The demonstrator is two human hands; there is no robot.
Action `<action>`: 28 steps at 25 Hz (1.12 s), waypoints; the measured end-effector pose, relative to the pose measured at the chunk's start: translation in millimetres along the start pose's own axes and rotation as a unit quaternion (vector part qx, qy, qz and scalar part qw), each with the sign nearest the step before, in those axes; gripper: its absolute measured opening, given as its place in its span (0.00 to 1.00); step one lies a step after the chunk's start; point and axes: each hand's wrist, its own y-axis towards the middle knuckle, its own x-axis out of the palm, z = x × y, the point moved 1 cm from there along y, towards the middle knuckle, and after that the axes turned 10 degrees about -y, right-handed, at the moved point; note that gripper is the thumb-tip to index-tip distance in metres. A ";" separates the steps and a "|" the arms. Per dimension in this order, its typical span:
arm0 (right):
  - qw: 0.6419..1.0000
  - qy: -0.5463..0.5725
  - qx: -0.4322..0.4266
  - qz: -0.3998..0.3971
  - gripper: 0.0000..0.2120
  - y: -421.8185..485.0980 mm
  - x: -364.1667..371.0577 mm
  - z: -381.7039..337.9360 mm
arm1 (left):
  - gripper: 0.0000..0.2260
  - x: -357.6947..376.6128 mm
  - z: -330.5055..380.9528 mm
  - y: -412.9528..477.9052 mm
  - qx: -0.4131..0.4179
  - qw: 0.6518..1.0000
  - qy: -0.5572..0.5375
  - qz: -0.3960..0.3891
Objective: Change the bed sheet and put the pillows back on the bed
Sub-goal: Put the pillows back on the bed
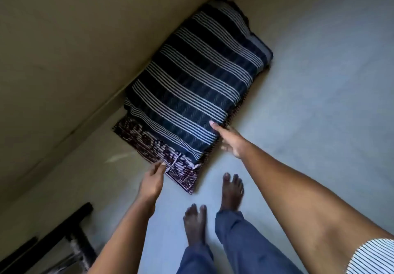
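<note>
While sheet (191,94) hugs wall (64,49), right fingers (215,127) wide, left fingers (158,166) unclear, mat (138,137) beneath.

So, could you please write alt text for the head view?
Standing barefoot, a person reaches to a navy striped sheet over a patterned mat by a wall: left hand at its near corner, right hand at its side edge.

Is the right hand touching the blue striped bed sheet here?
Touching. The head view shows the right hand with its index fingertip lying on the near edge of the striped bed sheet, with no gap.
</note>
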 end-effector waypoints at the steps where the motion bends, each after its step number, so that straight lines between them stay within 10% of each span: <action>1: 0.999 0.054 0.000 0.006 0.44 19.5 8.8 -14.3 | 0.15 5.5 3.6 10.1 0.018 1.000 0.011 -0.007; 9: 0.982 0.083 -0.071 0.154 0.19 -6.3 -3.9 -66.8 | 0.09 25.0 96.8 -13.1 0.151 0.984 0.048 -0.078; 15: 0.950 -0.220 -0.114 0.188 0.21 -152.5 -87.3 -90.2 | 0.10 27.5 206.4 -128.4 0.309 0.923 0.176 -0.147; 20: 0.810 -0.530 -0.212 0.137 0.25 -304.5 -127.1 -75.4 | 0.21 13.6 237.9 -221.6 0.415 0.813 0.356 -0.200; 26: 0.749 -0.601 -0.253 0.117 0.18 -443.3 -147.0 -30.9 | 0.43 -1.3 179.2 -282.8 0.559 0.555 0.563 -0.252; 28: 0.715 -0.632 -0.263 0.145 0.15 -489.6 -136.2 -4.3 | 0.47 -10.3 158.2 -306.6 0.544 0.524 0.590 -0.283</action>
